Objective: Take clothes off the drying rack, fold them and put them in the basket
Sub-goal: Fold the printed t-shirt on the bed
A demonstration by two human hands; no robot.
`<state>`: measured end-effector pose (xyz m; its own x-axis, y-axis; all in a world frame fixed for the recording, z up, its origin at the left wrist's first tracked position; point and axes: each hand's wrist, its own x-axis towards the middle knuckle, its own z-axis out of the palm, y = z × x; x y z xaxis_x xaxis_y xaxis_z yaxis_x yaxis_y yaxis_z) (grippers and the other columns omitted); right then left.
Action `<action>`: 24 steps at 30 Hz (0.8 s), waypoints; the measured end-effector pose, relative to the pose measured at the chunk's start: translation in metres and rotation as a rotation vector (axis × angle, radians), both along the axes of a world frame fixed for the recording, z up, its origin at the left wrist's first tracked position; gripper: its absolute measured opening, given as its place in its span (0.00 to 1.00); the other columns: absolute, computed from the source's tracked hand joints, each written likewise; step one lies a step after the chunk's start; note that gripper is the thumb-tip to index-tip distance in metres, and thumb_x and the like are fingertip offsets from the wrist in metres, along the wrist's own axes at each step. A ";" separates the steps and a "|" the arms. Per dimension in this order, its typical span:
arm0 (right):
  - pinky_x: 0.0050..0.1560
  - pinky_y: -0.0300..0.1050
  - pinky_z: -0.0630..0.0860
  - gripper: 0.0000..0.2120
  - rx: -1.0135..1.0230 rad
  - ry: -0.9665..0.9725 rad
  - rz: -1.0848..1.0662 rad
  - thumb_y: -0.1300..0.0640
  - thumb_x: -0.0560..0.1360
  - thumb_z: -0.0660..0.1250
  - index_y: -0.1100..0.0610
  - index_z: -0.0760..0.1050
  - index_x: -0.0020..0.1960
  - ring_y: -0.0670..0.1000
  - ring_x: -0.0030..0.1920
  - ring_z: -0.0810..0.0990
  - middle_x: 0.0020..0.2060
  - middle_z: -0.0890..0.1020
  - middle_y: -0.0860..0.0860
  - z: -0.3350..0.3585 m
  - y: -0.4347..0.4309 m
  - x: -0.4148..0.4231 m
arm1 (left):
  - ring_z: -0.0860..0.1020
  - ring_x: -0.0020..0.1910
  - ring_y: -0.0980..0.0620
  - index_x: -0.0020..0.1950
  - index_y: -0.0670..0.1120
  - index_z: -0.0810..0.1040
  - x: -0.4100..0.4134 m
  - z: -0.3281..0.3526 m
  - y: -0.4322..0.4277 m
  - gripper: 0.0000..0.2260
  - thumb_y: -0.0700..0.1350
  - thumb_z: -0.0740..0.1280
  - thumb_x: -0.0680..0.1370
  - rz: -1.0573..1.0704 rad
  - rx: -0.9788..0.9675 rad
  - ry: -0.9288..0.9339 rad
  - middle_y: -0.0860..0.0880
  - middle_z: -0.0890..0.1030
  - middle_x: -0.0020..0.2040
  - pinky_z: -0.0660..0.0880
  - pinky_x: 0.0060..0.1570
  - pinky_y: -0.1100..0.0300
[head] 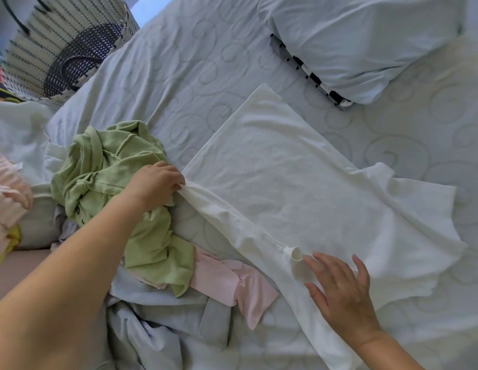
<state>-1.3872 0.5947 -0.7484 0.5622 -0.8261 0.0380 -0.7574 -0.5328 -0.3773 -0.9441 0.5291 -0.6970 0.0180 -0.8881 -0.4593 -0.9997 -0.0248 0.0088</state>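
Note:
A white T-shirt [299, 177] lies spread flat across the bed, hem toward the far side, collar near me. My left hand [157, 182] pinches the shirt's left edge beside a crumpled green garment [117, 177]. With fingers spread and straight, my right hand [339, 287] rests flat on the shirt just right of its collar. A woven black-and-white basket [64, 46] stands at the far left beside the bed, tilted in view. The drying rack is out of view.
A heap of unfolded clothes sits at my left: a pink garment [232, 281], grey-blue pieces [163, 324] and a pink striped item [5, 198]. A pillow [360, 41] lies at the far right on the pale quilted bed sheet [195, 62].

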 end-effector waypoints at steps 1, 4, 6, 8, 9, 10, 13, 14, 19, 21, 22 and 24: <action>0.68 0.61 0.60 0.18 0.002 -0.001 -0.008 0.46 0.81 0.52 0.51 0.70 0.66 0.49 0.57 0.75 0.56 0.80 0.51 -0.001 0.000 0.002 | 0.75 0.55 0.46 0.53 0.48 0.82 0.000 0.001 -0.004 0.08 0.42 0.68 0.76 0.111 -0.035 0.066 0.51 0.82 0.53 0.73 0.52 0.52; 0.68 0.60 0.60 0.19 0.016 -0.005 -0.038 0.45 0.81 0.51 0.52 0.70 0.65 0.49 0.55 0.76 0.54 0.81 0.51 -0.003 -0.001 0.007 | 0.76 0.53 0.44 0.54 0.50 0.81 -0.011 0.005 -0.019 0.08 0.45 0.64 0.79 0.368 -0.095 0.145 0.47 0.81 0.52 0.73 0.52 0.49; 0.68 0.58 0.60 0.20 0.022 -0.004 -0.063 0.44 0.82 0.50 0.52 0.70 0.65 0.49 0.52 0.77 0.52 0.81 0.50 -0.003 -0.001 0.008 | 0.75 0.56 0.44 0.59 0.50 0.78 -0.025 0.001 -0.025 0.10 0.48 0.62 0.80 0.437 -0.108 0.087 0.47 0.80 0.56 0.73 0.54 0.48; 0.67 0.57 0.61 0.21 0.030 0.005 -0.091 0.43 0.82 0.48 0.52 0.71 0.65 0.50 0.49 0.79 0.49 0.81 0.50 -0.004 -0.003 0.009 | 0.74 0.60 0.44 0.65 0.48 0.73 -0.041 -0.005 -0.026 0.15 0.51 0.63 0.80 0.522 -0.176 0.087 0.46 0.77 0.61 0.72 0.56 0.47; 0.66 0.56 0.61 0.22 0.036 0.013 -0.105 0.42 0.82 0.48 0.53 0.71 0.64 0.51 0.47 0.79 0.48 0.81 0.49 -0.005 -0.003 0.009 | 0.73 0.61 0.43 0.67 0.47 0.71 -0.048 -0.008 -0.026 0.18 0.51 0.64 0.79 0.565 -0.205 0.110 0.46 0.75 0.63 0.72 0.57 0.46; 0.66 0.56 0.61 0.22 0.040 0.026 -0.116 0.42 0.82 0.47 0.53 0.72 0.63 0.51 0.46 0.79 0.46 0.81 0.49 -0.005 -0.005 0.008 | 0.72 0.62 0.43 0.69 0.47 0.69 -0.053 -0.011 -0.024 0.21 0.53 0.65 0.78 0.594 -0.200 0.121 0.45 0.74 0.64 0.72 0.58 0.45; 0.64 0.50 0.61 0.18 0.034 0.042 -0.130 0.45 0.83 0.47 0.52 0.72 0.59 0.53 0.39 0.80 0.40 0.80 0.48 -0.006 -0.010 0.008 | 0.73 0.60 0.43 0.65 0.48 0.71 -0.055 -0.018 -0.020 0.22 0.57 0.67 0.76 0.624 -0.042 0.069 0.46 0.74 0.60 0.72 0.57 0.45; 0.62 0.48 0.62 0.16 0.030 0.033 -0.137 0.46 0.83 0.48 0.51 0.72 0.57 0.53 0.38 0.81 0.39 0.80 0.48 -0.005 -0.013 0.008 | 0.74 0.57 0.43 0.61 0.48 0.74 -0.053 -0.019 -0.019 0.18 0.56 0.66 0.76 0.639 -0.026 0.047 0.47 0.75 0.58 0.72 0.56 0.46; 0.53 0.49 0.64 0.15 0.103 -0.009 -0.264 0.49 0.76 0.58 0.56 0.78 0.52 0.51 0.38 0.81 0.38 0.81 0.46 -0.002 -0.027 0.007 | 0.74 0.54 0.42 0.57 0.45 0.76 -0.057 -0.020 -0.009 0.11 0.49 0.64 0.79 0.727 -0.208 -0.007 0.43 0.75 0.57 0.72 0.53 0.47; 0.55 0.50 0.63 0.16 0.112 0.016 -0.254 0.47 0.74 0.59 0.56 0.78 0.52 0.51 0.37 0.80 0.37 0.80 0.46 0.000 -0.029 0.008 | 0.72 0.57 0.41 0.62 0.44 0.73 -0.067 -0.022 -0.001 0.15 0.49 0.65 0.78 0.725 -0.286 0.015 0.43 0.74 0.60 0.69 0.55 0.46; 0.57 0.51 0.63 0.16 0.109 0.029 -0.233 0.47 0.74 0.59 0.56 0.78 0.52 0.52 0.36 0.80 0.37 0.80 0.46 0.001 -0.029 0.007 | 0.71 0.59 0.41 0.64 0.44 0.72 -0.071 -0.023 0.004 0.18 0.50 0.66 0.78 0.726 -0.284 0.019 0.43 0.73 0.60 0.69 0.56 0.46; 0.61 0.55 0.63 0.16 0.112 0.057 -0.187 0.46 0.73 0.59 0.55 0.78 0.51 0.53 0.36 0.80 0.35 0.80 0.47 0.002 -0.029 0.006 | 0.70 0.61 0.41 0.67 0.43 0.69 -0.072 -0.026 0.010 0.22 0.53 0.66 0.77 0.765 -0.217 0.001 0.42 0.72 0.62 0.67 0.59 0.45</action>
<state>-1.3813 0.5657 -0.7463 0.3971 -0.9136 -0.0872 -0.8611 -0.3380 -0.3798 -1.0161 0.5393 -0.7225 0.6590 -0.6988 -0.2780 -0.7057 -0.7024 0.0927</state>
